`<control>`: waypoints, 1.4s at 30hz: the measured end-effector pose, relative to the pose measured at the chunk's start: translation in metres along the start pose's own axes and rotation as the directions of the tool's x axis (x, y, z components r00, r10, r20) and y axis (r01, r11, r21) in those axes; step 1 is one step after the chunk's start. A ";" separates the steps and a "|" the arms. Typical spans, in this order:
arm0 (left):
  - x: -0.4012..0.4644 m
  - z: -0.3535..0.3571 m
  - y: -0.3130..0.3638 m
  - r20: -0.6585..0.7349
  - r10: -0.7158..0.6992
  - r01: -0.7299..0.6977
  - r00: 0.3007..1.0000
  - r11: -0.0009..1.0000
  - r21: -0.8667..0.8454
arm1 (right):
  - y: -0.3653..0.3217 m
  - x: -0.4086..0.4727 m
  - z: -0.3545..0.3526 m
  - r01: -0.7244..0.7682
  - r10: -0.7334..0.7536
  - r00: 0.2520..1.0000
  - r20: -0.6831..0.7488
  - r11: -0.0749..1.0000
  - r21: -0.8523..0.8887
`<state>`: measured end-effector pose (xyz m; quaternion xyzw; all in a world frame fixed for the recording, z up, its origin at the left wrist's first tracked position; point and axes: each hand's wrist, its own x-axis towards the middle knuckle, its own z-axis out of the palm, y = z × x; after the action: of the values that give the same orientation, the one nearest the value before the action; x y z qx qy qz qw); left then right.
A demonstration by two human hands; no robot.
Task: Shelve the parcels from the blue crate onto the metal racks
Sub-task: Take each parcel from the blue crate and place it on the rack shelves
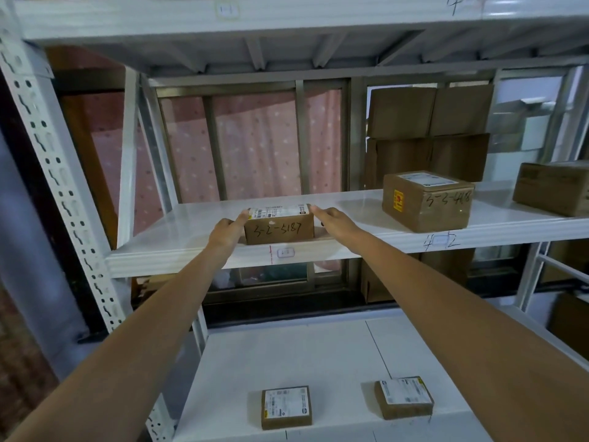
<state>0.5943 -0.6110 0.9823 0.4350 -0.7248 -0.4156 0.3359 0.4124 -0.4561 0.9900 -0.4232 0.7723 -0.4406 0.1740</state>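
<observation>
We hold the small brown cardboard parcel [279,225] between our left hand [227,231] and right hand [334,221] — fingers pressed to its ends — on the white metal rack shelf [178,247]. Best to push it squarely back before letting go.
</observation>
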 end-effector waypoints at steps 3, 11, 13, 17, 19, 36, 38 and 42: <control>-0.005 -0.007 0.002 -0.004 0.005 -0.005 1.000 1.000 -0.010 | 0.003 -0.007 -0.004 0.000 0.000 0.998 -0.056 1.000 0.008; -0.024 -0.019 0.023 -0.055 0.083 -0.084 0.995 0.996 -0.016 | 0.007 -0.044 -0.020 0.021 -0.016 0.985 -0.170 1.000 0.023; -0.034 -0.020 0.028 -0.069 0.107 -0.109 0.992 0.994 -0.028 | 0.005 -0.052 -0.025 0.018 -0.016 0.982 -0.186 1.000 0.004; -0.060 -0.024 0.038 -0.152 0.166 -0.172 0.974 0.985 -0.024 | 0.000 -0.069 -0.041 0.015 -0.017 0.980 -0.200 1.000 -0.011; -0.072 -0.028 0.045 -0.197 0.192 -0.195 0.962 0.981 0.006 | -0.002 -0.079 -0.051 0.026 -0.028 0.979 -0.203 1.000 -0.012; -0.215 0.098 0.136 -0.327 0.202 -0.160 0.923 0.975 0.152 | 0.074 -0.178 -0.193 0.136 -0.131 0.975 -0.178 0.991 0.019; -0.228 0.108 0.144 -0.337 0.184 -0.146 0.923 0.980 0.135 | 0.079 -0.184 -0.208 0.153 -0.141 0.977 -0.159 0.986 0.064; -0.226 0.098 0.161 -0.316 0.180 -0.165 0.932 0.984 0.075 | 0.072 -0.177 -0.221 0.189 -0.168 0.970 -0.178 0.976 0.106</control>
<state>0.5444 -0.3302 1.0565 0.4393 -0.7052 -0.2911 0.4742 0.3374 -0.1775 1.0334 -0.4410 0.7145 -0.5351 0.0934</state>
